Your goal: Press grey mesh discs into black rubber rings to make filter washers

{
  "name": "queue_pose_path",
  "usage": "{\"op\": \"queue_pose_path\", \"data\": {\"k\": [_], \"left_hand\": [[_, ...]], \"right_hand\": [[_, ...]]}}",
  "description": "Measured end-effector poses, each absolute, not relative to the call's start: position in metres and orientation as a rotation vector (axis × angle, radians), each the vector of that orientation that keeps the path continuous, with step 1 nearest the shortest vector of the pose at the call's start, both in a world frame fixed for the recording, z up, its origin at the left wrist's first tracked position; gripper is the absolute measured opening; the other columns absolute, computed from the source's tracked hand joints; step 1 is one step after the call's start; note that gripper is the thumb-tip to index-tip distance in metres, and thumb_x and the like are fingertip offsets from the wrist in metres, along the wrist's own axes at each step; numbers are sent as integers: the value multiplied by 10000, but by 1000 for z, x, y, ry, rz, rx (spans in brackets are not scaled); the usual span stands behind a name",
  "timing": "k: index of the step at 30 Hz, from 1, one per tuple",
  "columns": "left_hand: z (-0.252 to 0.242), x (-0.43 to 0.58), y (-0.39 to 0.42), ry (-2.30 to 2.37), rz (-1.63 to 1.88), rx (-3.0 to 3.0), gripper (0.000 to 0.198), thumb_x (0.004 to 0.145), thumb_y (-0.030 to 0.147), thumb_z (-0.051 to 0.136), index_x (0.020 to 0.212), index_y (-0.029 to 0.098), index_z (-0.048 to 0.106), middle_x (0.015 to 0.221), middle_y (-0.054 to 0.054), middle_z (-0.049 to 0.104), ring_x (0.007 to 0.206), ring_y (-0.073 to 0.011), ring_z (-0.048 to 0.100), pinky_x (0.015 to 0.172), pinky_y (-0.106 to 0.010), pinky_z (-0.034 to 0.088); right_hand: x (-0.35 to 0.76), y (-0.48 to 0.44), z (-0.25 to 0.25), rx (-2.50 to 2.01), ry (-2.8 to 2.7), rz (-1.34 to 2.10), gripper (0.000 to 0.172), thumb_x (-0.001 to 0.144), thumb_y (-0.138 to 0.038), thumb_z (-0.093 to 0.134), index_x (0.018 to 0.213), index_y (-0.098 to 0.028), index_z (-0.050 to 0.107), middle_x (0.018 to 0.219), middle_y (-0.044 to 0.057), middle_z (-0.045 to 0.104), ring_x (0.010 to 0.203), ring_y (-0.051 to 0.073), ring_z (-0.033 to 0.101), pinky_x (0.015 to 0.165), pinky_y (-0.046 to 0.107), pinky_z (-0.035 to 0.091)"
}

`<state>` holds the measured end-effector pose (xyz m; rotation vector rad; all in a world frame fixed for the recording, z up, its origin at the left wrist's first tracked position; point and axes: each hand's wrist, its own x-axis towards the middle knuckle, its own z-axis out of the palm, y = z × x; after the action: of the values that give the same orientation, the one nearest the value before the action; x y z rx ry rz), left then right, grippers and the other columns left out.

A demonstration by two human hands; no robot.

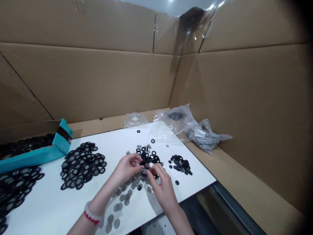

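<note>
Room: A wall of brown cardboard point(73, 81) rises behind and to the right of the white board, with transparent plastic sheeting point(193, 32) across its upper corner.

Surface: The white board point(49, 209) lies on a cardboard-topped bench point(244, 192), its corner pointing toward the lower right.

Beyond the board: Three transparent plastic bags sit along the far edge. The middle bag point(174, 117) and the right-hand bag point(204, 135) hold dark parts.

Left of the board: A teal box point(31, 160) holds a mass of black rings point(24, 145).

On the board: A large pile of black rubber rings point(81, 164) lies left of centre, with another pile point(14, 189) at the far left edge. A smaller pile point(179, 164) sits right of centre. Loose rings point(148, 158) gather at the middle, and grey discs point(117, 207) are scattered nearer the person.

Left hand point(126, 169): It reaches in over the board from the lower left, fingers curled at the loose rings. A white-and-red beaded bracelet point(93, 212) circles the wrist. Its exact grip is hidden.

Right hand point(163, 191): It comes in from the lower right, close against the left hand, its fingers pinching a small white piece point(151, 165).
</note>
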<state>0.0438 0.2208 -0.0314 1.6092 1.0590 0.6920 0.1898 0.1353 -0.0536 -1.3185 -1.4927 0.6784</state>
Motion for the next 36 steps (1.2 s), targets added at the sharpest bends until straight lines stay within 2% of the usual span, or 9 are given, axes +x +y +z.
{"op": "queue_pose_path", "data": {"k": [4, 8, 12, 16, 23, 28, 36], "left_hand": [[-24, 40, 204, 1043, 700, 1295, 263, 585, 223, 750, 792, 161, 601, 673, 12, 632, 648, -128, 586, 642, -239, 432], [-23, 33, 198, 1037, 703, 1120, 311, 592, 272, 780, 832, 156, 620, 703, -4, 668, 651, -121, 597, 632, -228, 436], [-27, 30, 195, 1034, 719, 1077, 333, 580, 294, 795, 835, 142, 644, 702, -19, 682, 639, -121, 594, 629, -227, 439], [-29, 29, 193, 1053, 709, 1093, 347, 586, 317, 781, 856, 126, 676, 712, -41, 694, 610, -122, 578, 625, -242, 433], [-31, 30, 193, 1099, 660, 1137, 285, 594, 311, 745, 808, 131, 691, 667, -33, 680, 548, -115, 537, 578, -247, 404], [-28, 34, 191, 1133, 678, 1140, 220, 591, 262, 716, 767, 137, 677, 641, -20, 670, 538, -105, 524, 551, -231, 379], [-23, 41, 187, 1159, 687, 1158, 208, 533, 248, 714, 697, 133, 658, 620, -41, 662, 568, -143, 563, 533, -247, 389]], "right_hand": [[185, 137, -49, -1261, -1503, 689, 142, 923, -213, 453, 870, -195, 583, 841, 23, 541, 781, 143, 529, 699, 218, 415], [183, 138, -51, -1278, -1492, 718, 134, 912, -204, 472, 852, -192, 592, 805, 13, 535, 747, 136, 524, 673, 212, 412], [182, 139, -55, -1298, -1467, 762, 140, 901, -220, 483, 795, -186, 568, 785, 11, 541, 729, 138, 538, 657, 217, 422], [183, 139, -57, -1305, -1457, 821, 120, 895, -240, 486, 857, -185, 585, 814, 28, 578, 757, 156, 568, 673, 232, 449], [185, 134, -68, -1352, -1410, 868, 134, 865, -304, 525, 824, -181, 561, 783, 37, 605, 722, 171, 577, 580, 226, 463], [186, 133, -71, -1357, -1377, 897, 158, 872, -318, 521, 792, -182, 535, 775, 31, 604, 737, 170, 580, 649, 242, 468], [192, 127, -71, -1335, -1300, 921, 198, 870, -359, 529, 824, -170, 564, 804, 46, 614, 781, 183, 588, 719, 264, 468]]}}
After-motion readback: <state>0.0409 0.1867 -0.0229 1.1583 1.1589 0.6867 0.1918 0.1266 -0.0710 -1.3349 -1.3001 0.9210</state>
